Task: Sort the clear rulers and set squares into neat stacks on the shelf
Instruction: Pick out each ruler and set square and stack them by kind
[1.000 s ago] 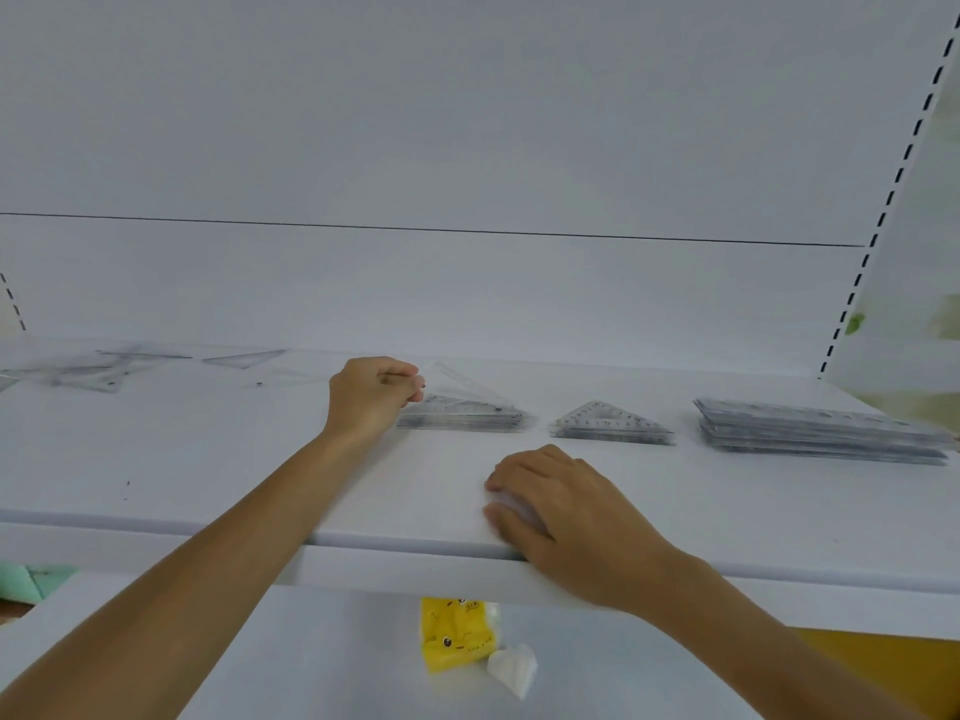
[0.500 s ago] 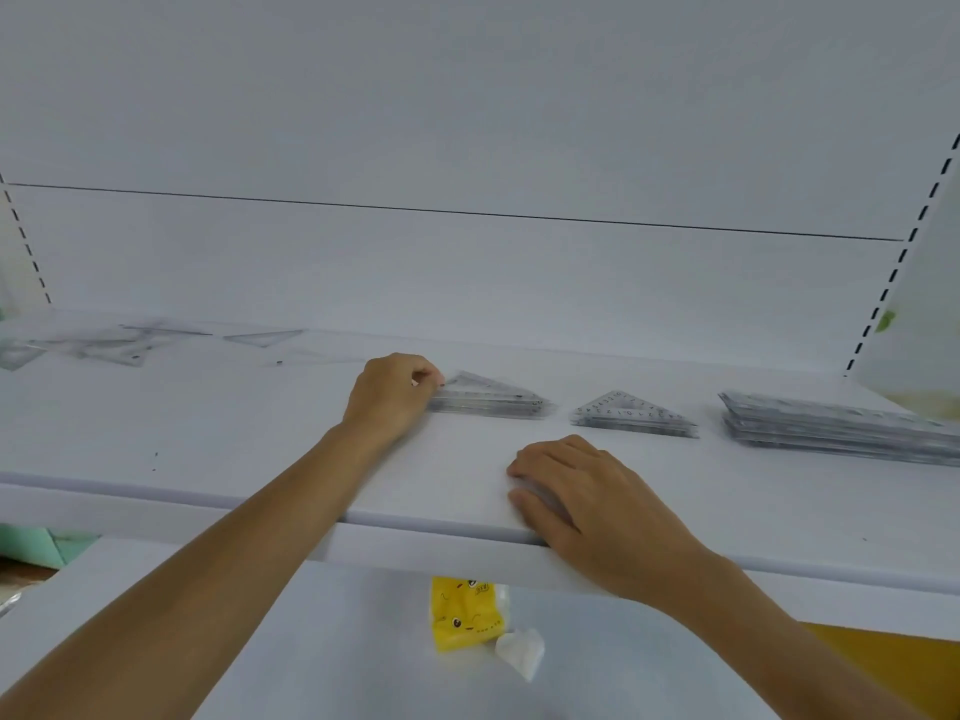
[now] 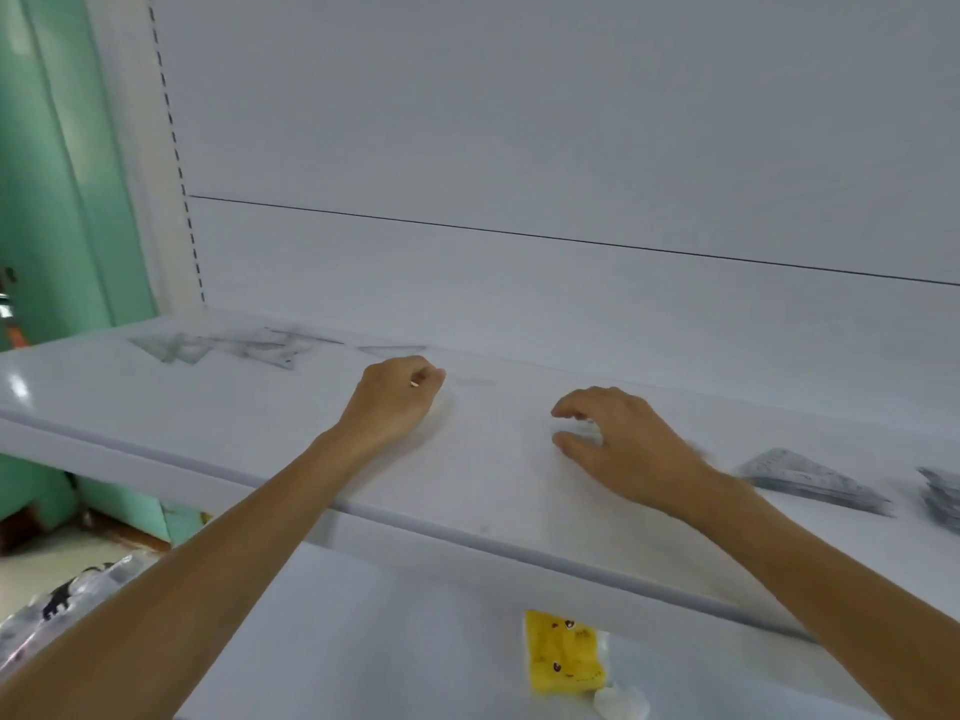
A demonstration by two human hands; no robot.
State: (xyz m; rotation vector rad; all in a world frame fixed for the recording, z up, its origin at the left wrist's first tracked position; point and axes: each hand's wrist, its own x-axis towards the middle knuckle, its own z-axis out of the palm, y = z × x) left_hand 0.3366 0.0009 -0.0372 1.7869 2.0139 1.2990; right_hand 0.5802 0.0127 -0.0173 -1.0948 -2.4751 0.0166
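Observation:
My left hand (image 3: 395, 402) rests on the white shelf (image 3: 156, 407) with its fingers curled in; nothing shows in it. My right hand (image 3: 618, 444) hovers low over the shelf to its right, fingers bent and apart, with a grey scrap just visible under the fingertips. A neat stack of clear set squares (image 3: 810, 480) lies right of that wrist. The end of a ruler stack (image 3: 943, 498) shows at the frame's right edge. Several loose clear set squares (image 3: 228, 348) lie scattered at the back left, and one more set square (image 3: 392, 350) lies just behind my left hand.
The shelf's back panel (image 3: 519, 148) rises right behind the loose pieces. On the lower shelf lie a yellow packet (image 3: 563, 654) and a white scrap (image 3: 621, 704). A green wall (image 3: 52, 200) stands at the left, and printed plastic bags (image 3: 62, 605) lie low on the floor side.
The view has swung left. My left hand has left the set square stack and moved left. My right hand has lifted off the shelf's front edge and moved further in.

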